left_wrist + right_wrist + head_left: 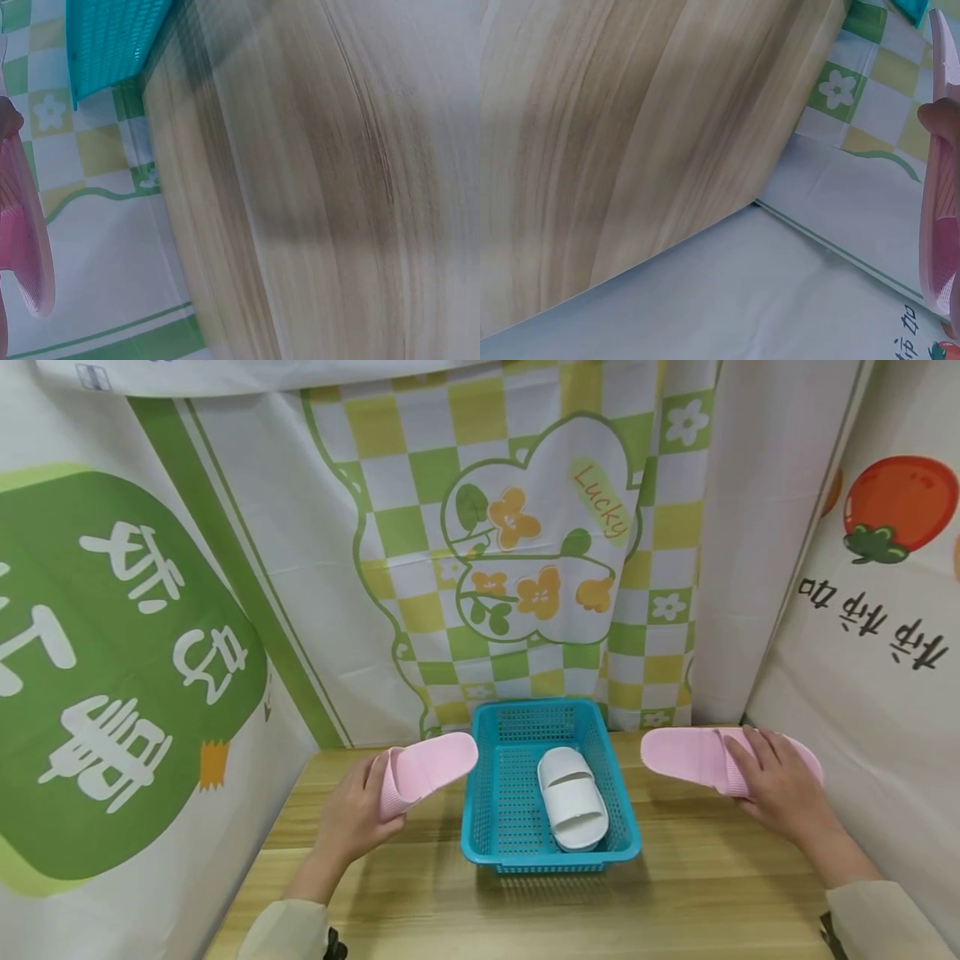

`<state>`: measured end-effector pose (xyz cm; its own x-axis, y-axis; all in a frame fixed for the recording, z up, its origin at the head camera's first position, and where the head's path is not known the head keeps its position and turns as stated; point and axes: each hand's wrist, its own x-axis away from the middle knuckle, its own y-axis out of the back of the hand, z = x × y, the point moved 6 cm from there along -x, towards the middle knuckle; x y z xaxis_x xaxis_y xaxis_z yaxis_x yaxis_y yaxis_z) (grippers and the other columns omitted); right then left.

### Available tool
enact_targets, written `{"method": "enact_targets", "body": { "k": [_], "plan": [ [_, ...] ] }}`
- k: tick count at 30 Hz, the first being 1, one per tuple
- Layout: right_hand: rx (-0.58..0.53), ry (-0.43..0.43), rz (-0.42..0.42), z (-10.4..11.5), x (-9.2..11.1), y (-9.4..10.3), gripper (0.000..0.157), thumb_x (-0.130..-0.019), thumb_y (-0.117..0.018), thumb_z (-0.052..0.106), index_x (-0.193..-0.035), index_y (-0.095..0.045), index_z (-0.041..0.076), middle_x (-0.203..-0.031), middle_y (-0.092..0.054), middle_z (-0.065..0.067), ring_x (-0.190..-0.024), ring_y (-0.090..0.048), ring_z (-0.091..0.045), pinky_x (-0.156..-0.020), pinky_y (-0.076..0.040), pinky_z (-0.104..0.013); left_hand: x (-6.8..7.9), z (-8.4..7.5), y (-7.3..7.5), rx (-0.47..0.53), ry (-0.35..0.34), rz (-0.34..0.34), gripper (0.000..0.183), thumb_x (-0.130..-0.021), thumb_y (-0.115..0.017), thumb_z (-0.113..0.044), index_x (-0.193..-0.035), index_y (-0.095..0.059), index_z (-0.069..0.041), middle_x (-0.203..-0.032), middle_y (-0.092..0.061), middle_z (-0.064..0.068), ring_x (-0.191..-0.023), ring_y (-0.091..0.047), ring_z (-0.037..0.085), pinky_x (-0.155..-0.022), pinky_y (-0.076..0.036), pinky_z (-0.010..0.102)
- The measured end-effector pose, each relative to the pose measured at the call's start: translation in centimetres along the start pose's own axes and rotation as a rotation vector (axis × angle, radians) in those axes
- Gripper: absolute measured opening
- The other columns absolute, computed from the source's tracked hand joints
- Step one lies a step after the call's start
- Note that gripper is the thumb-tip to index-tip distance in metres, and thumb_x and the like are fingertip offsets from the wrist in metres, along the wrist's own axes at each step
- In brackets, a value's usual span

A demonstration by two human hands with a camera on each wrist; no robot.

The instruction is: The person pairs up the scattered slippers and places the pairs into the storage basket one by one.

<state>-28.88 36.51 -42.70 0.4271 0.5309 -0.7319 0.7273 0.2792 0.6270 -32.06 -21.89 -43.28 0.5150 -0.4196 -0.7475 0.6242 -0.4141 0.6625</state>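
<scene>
In the head view my left hand [354,810] grips a pink slipper [435,766] by its strap end, its toe pointing right toward the basket. On the other side, my right hand [783,789] holds a second pink slipper [682,756] around the strap, its free end pointing left. Both slippers are raised above the table. Between them stands a blue plastic basket [506,860] with a white slipper [573,797] lying in its right half; something pale shows under that slipper's lower end. The wrist views catch only edges of the pink slippers and a fingertip of each hand.
A wood-grain table [412,910] carries the basket. Printed cloth hangs close behind it [540,677], with a white and green cloth wall [112,693] at the left and a white one with a red fruit print [900,510] at the right.
</scene>
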Motion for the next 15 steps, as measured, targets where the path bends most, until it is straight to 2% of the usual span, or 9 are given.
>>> {"method": "enact_targets", "body": {
  "k": [4,10,15],
  "plan": [
    [-0.004,0.000,0.000,0.2,-0.5,0.3,0.082,-0.094,-0.028,0.062,-0.127,-0.051,-0.010,-0.119,-0.047,-0.041,-0.102,-0.043,-0.058,-0.089,-0.035,-0.064,-0.5,-0.6,0.0,0.006,-0.014,-0.001,0.094,-0.058,-0.075,-0.039,-0.137,-0.048,0.004,-0.116,-0.055,0.024,-0.097,-0.057,0.039,-0.080,-0.050,0.052],
    [-0.005,0.025,-0.021,0.7,-1.2,0.7,0.073,-0.089,-0.036,0.052,-0.126,-0.052,-0.010,-0.119,-0.048,-0.041,-0.101,-0.044,-0.058,-0.089,-0.036,-0.064,-1.3,-1.6,0.2,0.004,-0.048,0.000,0.097,-0.057,-0.076,-0.040,-0.138,-0.047,0.004,-0.118,-0.055,0.027,-0.101,-0.057,0.042,-0.083,-0.050,0.054],
    [0.001,0.045,-0.048,1.1,-2.1,1.0,0.069,-0.089,-0.036,0.046,-0.126,-0.052,-0.010,-0.119,-0.048,-0.040,-0.102,-0.045,-0.057,-0.090,-0.035,-0.063,-2.1,-2.4,0.3,0.009,-0.059,0.033,0.096,-0.059,-0.077,-0.040,-0.138,-0.046,0.004,-0.122,-0.054,0.026,-0.105,-0.056,0.039,-0.086,-0.050,0.052]
  ]
}}
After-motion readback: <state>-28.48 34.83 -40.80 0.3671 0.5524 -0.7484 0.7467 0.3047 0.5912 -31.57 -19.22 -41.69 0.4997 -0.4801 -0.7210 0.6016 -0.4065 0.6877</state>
